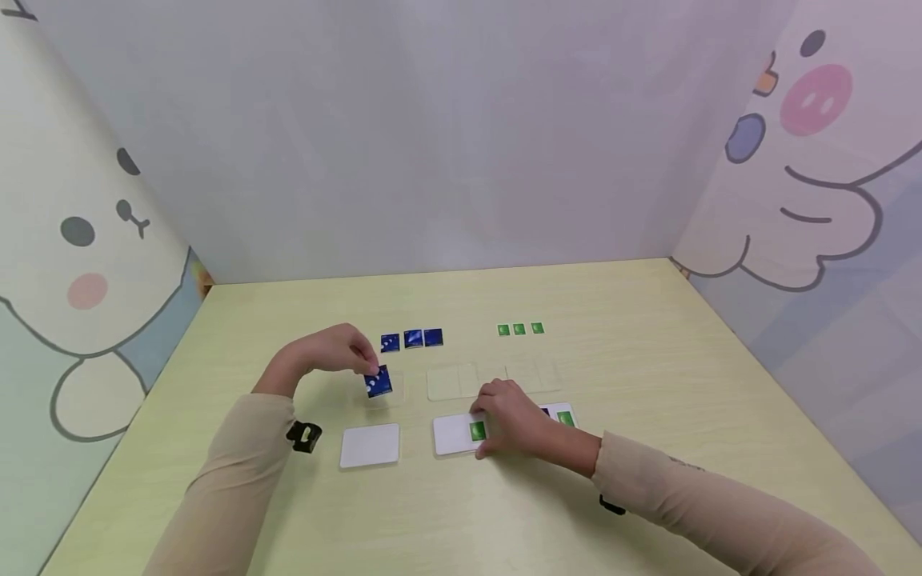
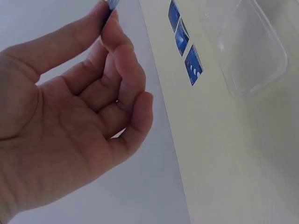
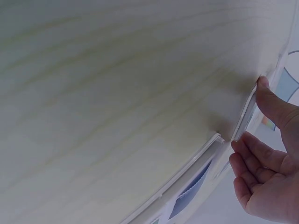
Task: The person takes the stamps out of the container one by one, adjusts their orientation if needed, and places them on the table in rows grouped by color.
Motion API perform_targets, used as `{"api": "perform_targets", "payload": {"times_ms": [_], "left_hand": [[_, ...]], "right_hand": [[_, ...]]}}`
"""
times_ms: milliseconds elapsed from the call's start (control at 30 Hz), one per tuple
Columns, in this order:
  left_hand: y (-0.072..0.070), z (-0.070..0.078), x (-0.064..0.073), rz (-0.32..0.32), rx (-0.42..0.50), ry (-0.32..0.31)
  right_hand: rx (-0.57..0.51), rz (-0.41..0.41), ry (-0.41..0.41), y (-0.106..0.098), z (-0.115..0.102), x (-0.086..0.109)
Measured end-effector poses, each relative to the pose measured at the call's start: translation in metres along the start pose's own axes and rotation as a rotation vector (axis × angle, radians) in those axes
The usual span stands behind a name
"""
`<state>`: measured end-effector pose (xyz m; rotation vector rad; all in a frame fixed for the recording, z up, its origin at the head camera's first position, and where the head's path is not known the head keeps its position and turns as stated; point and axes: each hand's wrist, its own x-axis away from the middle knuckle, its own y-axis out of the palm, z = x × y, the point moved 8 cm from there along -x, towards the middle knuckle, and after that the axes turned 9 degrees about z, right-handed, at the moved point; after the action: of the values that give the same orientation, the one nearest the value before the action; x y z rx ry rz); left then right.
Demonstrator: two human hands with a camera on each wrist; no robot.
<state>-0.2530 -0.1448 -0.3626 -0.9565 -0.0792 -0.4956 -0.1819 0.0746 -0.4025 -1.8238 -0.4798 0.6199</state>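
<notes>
My left hand (image 1: 334, 350) pinches a small dark blue square card (image 1: 378, 382) with white moon-like marks, between thumb and fingertips. It hangs over a clear plastic tray (image 1: 395, 400); in the left wrist view only a dark edge of the card (image 2: 108, 16) shows at the fingertips. With thumb on the near edge and fingers on the far edge, my right hand (image 1: 513, 420) grips a flat white rectangular case (image 1: 450, 436). A small green card (image 1: 478, 431) lies on that case, partly beside the palm. Behind the hand, another white case bears a green card (image 1: 565, 418) and a partly hidden blue one.
Three blue cards (image 1: 413, 338) lie in a row at the back, with three small green cards (image 1: 519, 329) to their right. Clear trays (image 1: 452, 382) stand in front of them. Near the left forearm lies a blank white case (image 1: 370, 446). Walls border the table (image 1: 446, 520).
</notes>
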Motion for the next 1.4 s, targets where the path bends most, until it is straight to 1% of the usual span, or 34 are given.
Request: {"api": "perform_targets", "payload": {"times_ms": [167, 400, 600, 767, 867, 967, 1100, 1267, 1400], "left_hand": [[-0.008, -0.003, 0.001, 0.002, -0.003, 0.002], [-0.015, -0.010, -0.002, 0.005, 0.013, 0.001], [-0.021, -0.010, 0.000, -0.005, 0.018, -0.011], [-0.026, -0.009, 0.000, 0.014, -0.009, -0.009], [-0.028, -0.011, -0.001, 0.022, -0.006, -0.022], [-0.030, -0.012, 0.000, 0.012, 0.001, -0.018], [-0.034, -0.013, -0.002, 0.002, -0.014, -0.002], [-0.040, -0.015, -0.007, 0.009, -0.026, -0.035], [-0.043, -0.012, -0.010, 0.010, -0.037, -0.043]], "right_hand": [[-0.003, 0.002, -0.003, 0.000, 0.000, 0.000], [-0.005, -0.003, -0.002, 0.001, 0.000, 0.000], [-0.004, -0.005, 0.001, 0.001, 0.001, 0.000], [-0.005, -0.007, 0.006, 0.001, 0.001, 0.000], [-0.008, -0.002, 0.001, 0.001, 0.000, 0.000], [-0.013, 0.003, -0.006, 0.000, -0.001, 0.000], [-0.008, -0.008, 0.003, 0.000, -0.001, 0.000], [0.001, -0.017, 0.020, 0.001, 0.000, 0.000], [-0.001, -0.013, 0.023, 0.000, 0.000, 0.000]]}}
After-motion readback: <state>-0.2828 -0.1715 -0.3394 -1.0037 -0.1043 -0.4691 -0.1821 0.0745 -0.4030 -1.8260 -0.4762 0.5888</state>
